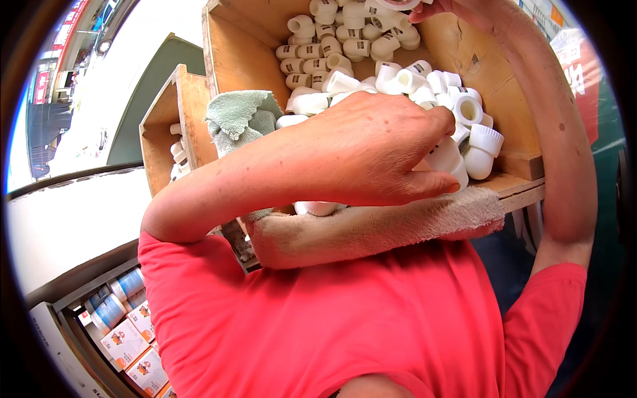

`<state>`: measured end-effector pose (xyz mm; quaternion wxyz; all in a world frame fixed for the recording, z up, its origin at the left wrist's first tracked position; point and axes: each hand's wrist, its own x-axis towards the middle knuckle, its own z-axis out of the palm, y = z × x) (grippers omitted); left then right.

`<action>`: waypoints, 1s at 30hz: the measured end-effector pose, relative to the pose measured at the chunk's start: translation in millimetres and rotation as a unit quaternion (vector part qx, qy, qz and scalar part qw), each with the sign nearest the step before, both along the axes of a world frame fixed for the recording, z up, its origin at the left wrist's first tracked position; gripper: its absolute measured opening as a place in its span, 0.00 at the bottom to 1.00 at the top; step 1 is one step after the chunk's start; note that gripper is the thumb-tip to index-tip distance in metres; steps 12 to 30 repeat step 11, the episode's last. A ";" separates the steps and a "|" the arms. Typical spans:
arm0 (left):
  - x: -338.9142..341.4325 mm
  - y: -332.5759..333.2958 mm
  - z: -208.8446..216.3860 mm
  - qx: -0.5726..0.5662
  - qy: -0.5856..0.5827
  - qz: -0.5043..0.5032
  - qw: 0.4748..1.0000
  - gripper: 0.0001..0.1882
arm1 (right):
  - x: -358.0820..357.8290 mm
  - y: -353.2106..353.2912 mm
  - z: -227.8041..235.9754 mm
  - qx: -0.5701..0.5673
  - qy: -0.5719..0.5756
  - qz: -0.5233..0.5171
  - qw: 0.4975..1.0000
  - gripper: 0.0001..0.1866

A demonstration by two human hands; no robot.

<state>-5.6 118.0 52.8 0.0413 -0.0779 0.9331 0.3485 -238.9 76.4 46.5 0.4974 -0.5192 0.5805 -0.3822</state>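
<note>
A wooden bin (240, 56) holds a heap of white plastic pipe elbows (357, 48). My left hand (391, 149) reaches across from the left, over the bin's near part. Its thumb and forefinger close around a white pipe fitting (448, 159); the other fingers are hidden beneath the hand. At the top edge, above the bin's far right side, my right hand (458, 9) grips another white fitting (399, 3), partly cut off by the picture's edge. Close to the left thumb, a ribbed-collar elbow (483, 150) rests at the bin's near right corner.
A folded beige towel (371, 229) covers the bin's near edge. Over its left corner hangs a pale green cloth (242, 119). A second wooden bin (192, 106) with white fittings adjoins it on the left. Small boxes (125, 343) and blue-white rolls (108, 312) sit on a lower-left shelf.
</note>
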 end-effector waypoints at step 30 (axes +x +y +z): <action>3.5 -78.7 0.6 -0.016 -0.004 0.121 0.992 0.27 | 0.8 -8.7 -0.5 0.017 -0.011 -0.006 1.000 0.24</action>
